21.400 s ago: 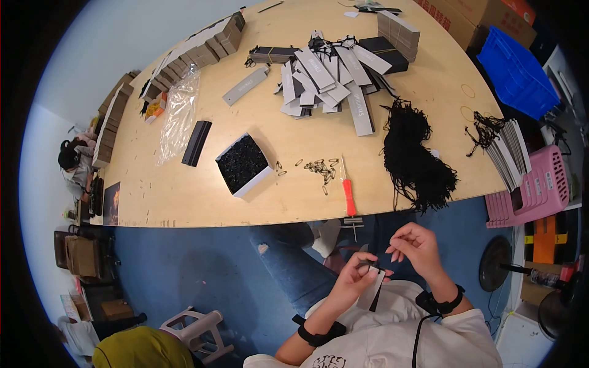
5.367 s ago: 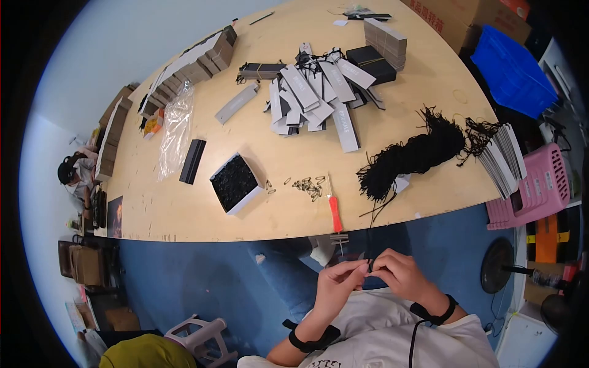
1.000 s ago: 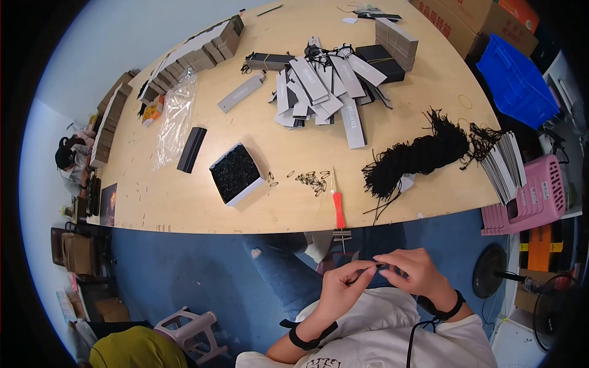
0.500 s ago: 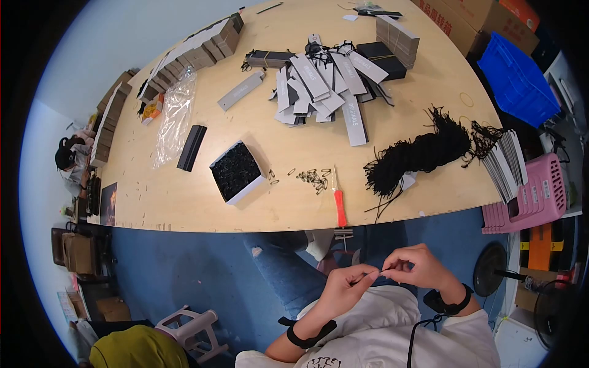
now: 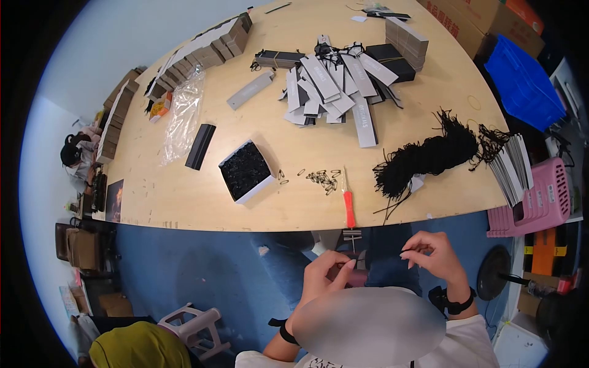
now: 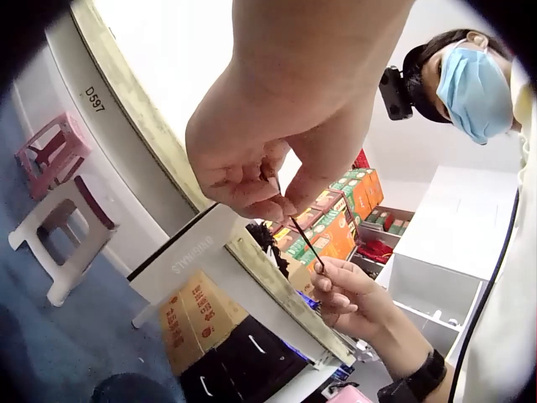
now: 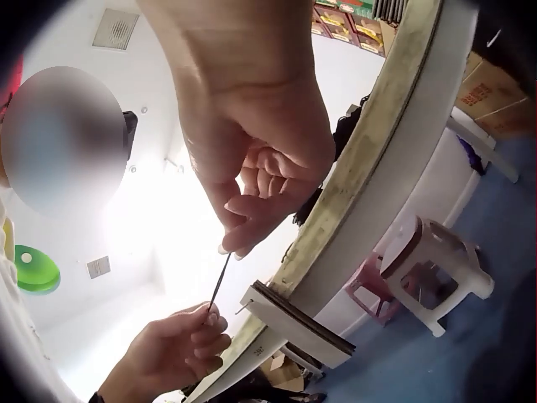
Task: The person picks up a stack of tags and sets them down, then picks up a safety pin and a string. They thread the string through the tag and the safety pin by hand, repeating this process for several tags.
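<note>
My left hand (image 5: 325, 274) and right hand (image 5: 433, 256) are apart in front of the table edge. A thin dark cord (image 6: 307, 240) runs taut between them in the left wrist view, pinched by the left hand (image 6: 281, 138) at one end and the right hand (image 6: 357, 294) at the other. The right wrist view shows the same cord (image 7: 220, 282) between the right fingertips and the left hand (image 7: 178, 346). A grey printed tag (image 6: 189, 259) lies beside the left fingers; whether they hold it, I cannot tell.
On the table (image 5: 153, 202) are a box of small black pieces (image 5: 245, 172), loose metal clips (image 5: 322, 180), a red-handled tool (image 5: 349, 210), a black cord bundle (image 5: 426, 156) and piled grey tags (image 5: 331, 83). A pink basket (image 5: 540, 193) stands right.
The hands were together at the fingertips half a second ago; the right hand has since drawn away to the right, leaving a gap. The head view has shifted slightly.
</note>
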`<move>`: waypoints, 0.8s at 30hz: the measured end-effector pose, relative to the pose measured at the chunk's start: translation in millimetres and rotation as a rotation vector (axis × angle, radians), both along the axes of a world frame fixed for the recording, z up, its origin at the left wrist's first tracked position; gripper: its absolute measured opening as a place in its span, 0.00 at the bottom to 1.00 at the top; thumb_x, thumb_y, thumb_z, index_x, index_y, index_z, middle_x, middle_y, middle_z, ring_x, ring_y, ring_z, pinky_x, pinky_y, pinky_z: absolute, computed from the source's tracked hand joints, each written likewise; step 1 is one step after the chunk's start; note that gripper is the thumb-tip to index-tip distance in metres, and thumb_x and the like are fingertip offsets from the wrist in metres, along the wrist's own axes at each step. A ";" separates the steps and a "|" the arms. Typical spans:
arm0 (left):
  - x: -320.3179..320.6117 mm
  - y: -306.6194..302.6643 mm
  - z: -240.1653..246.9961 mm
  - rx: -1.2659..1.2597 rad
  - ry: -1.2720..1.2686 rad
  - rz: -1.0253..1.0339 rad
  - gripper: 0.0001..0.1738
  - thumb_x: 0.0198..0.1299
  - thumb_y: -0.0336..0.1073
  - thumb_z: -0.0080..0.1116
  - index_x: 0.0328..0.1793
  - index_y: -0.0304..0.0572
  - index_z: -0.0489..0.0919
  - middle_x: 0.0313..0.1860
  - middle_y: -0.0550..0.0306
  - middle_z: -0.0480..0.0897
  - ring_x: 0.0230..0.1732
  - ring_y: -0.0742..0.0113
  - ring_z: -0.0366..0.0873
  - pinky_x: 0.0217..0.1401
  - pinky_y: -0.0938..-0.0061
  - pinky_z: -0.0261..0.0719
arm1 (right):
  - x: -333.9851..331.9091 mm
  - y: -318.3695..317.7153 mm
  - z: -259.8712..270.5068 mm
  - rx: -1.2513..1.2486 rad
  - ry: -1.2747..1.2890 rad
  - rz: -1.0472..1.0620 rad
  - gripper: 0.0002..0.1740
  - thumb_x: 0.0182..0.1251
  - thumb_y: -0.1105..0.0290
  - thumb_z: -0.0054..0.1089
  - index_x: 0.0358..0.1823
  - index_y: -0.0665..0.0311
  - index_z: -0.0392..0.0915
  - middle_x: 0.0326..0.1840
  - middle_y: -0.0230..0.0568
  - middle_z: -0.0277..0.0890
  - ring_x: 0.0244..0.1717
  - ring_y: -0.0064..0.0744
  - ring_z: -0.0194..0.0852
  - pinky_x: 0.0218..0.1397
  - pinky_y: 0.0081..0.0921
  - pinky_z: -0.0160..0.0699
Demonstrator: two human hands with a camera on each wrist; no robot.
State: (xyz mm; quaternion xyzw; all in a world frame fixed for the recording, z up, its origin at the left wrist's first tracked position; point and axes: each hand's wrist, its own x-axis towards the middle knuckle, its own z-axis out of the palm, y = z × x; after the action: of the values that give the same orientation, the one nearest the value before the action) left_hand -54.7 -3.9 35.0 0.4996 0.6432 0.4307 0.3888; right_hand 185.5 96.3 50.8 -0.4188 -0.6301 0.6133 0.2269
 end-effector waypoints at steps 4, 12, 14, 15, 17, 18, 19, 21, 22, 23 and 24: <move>-2.4 -0.2 -7.1 -0.048 -0.017 0.063 0.05 0.60 0.29 0.64 0.34 0.36 0.81 0.29 0.62 0.81 0.29 0.78 0.76 0.29 0.84 0.71 | 5.4 -0.3 -10.4 -0.001 0.015 -0.097 0.05 0.58 0.81 0.67 0.33 0.72 0.79 0.28 0.38 0.82 0.25 0.21 0.81 0.26 0.14 0.76; 5.1 5.6 -7.7 -0.040 0.043 0.060 0.05 0.62 0.30 0.63 0.37 0.36 0.80 0.31 0.59 0.80 0.33 0.75 0.77 0.31 0.81 0.72 | 19.3 2.5 -22.0 0.004 -0.033 -0.168 0.04 0.58 0.80 0.67 0.33 0.71 0.79 0.28 0.37 0.81 0.23 0.20 0.79 0.27 0.15 0.76; 7.5 6.7 -9.3 -0.039 0.025 0.064 0.05 0.62 0.29 0.62 0.37 0.35 0.79 0.32 0.58 0.79 0.32 0.74 0.77 0.32 0.80 0.72 | 21.0 2.7 -24.4 0.001 -0.034 -0.188 0.05 0.58 0.80 0.67 0.33 0.71 0.79 0.27 0.37 0.81 0.23 0.20 0.79 0.26 0.15 0.75; 8.4 8.0 -10.0 -0.036 0.007 0.068 0.04 0.63 0.28 0.61 0.38 0.35 0.78 0.32 0.57 0.79 0.32 0.72 0.76 0.33 0.79 0.73 | 21.3 3.2 -24.7 0.011 -0.037 -0.192 0.04 0.59 0.80 0.67 0.33 0.71 0.79 0.27 0.37 0.81 0.23 0.20 0.78 0.26 0.15 0.75; 9.7 8.8 -11.1 -0.016 0.023 0.064 0.03 0.63 0.28 0.59 0.38 0.35 0.77 0.33 0.57 0.78 0.32 0.71 0.76 0.34 0.78 0.73 | 21.2 3.7 -27.3 0.021 -0.038 -0.196 0.04 0.59 0.80 0.67 0.33 0.71 0.79 0.27 0.37 0.81 0.23 0.19 0.78 0.26 0.15 0.75; 10.3 8.9 -11.9 0.002 0.040 0.064 0.03 0.64 0.27 0.58 0.39 0.35 0.77 0.33 0.56 0.78 0.32 0.70 0.75 0.35 0.77 0.73 | 20.6 3.7 -30.5 0.012 -0.037 -0.199 0.04 0.59 0.79 0.67 0.33 0.71 0.79 0.27 0.37 0.81 0.23 0.19 0.78 0.26 0.15 0.75; 10.7 10.1 -14.9 0.003 0.041 0.062 0.03 0.64 0.27 0.58 0.39 0.35 0.77 0.33 0.56 0.78 0.32 0.70 0.75 0.35 0.77 0.73 | 19.8 4.2 -33.6 0.003 -0.035 -0.201 0.04 0.59 0.79 0.67 0.33 0.71 0.79 0.27 0.37 0.81 0.23 0.19 0.78 0.26 0.15 0.74; 11.2 12.0 -21.7 0.159 0.185 0.069 0.03 0.65 0.27 0.56 0.42 0.35 0.75 0.32 0.53 0.74 0.28 0.66 0.73 0.32 0.76 0.69 | 17.3 5.0 -40.6 0.002 -0.042 -0.199 0.04 0.59 0.79 0.67 0.33 0.70 0.79 0.27 0.36 0.81 0.23 0.19 0.78 0.26 0.15 0.75; 10.6 11.5 -21.0 0.159 0.186 0.068 0.03 0.65 0.27 0.56 0.42 0.35 0.75 0.32 0.53 0.74 0.28 0.66 0.73 0.32 0.76 0.69 | 16.4 5.1 -42.2 -0.001 -0.052 -0.195 0.04 0.59 0.79 0.67 0.33 0.70 0.79 0.27 0.36 0.81 0.23 0.18 0.78 0.26 0.15 0.75; 9.7 10.8 -19.5 0.132 0.177 0.060 0.02 0.65 0.26 0.56 0.40 0.35 0.75 0.32 0.54 0.75 0.30 0.66 0.73 0.34 0.76 0.70 | 16.9 4.9 -42.2 0.000 -0.051 -0.195 0.04 0.59 0.79 0.67 0.33 0.70 0.79 0.27 0.36 0.81 0.23 0.18 0.78 0.26 0.15 0.75; 8.9 10.1 -18.0 0.104 0.166 0.051 0.02 0.64 0.25 0.56 0.39 0.35 0.75 0.32 0.54 0.76 0.32 0.66 0.74 0.36 0.76 0.71 | 18.1 4.3 -42.1 0.018 -0.044 -0.166 0.04 0.59 0.79 0.67 0.33 0.70 0.79 0.27 0.36 0.81 0.22 0.18 0.78 0.26 0.14 0.74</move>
State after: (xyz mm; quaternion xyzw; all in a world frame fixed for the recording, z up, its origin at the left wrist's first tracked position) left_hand -45.7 6.1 16.9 0.5366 0.6625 0.4304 0.2965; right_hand 203.6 100.6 8.7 -0.4810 -0.6036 0.5772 0.2668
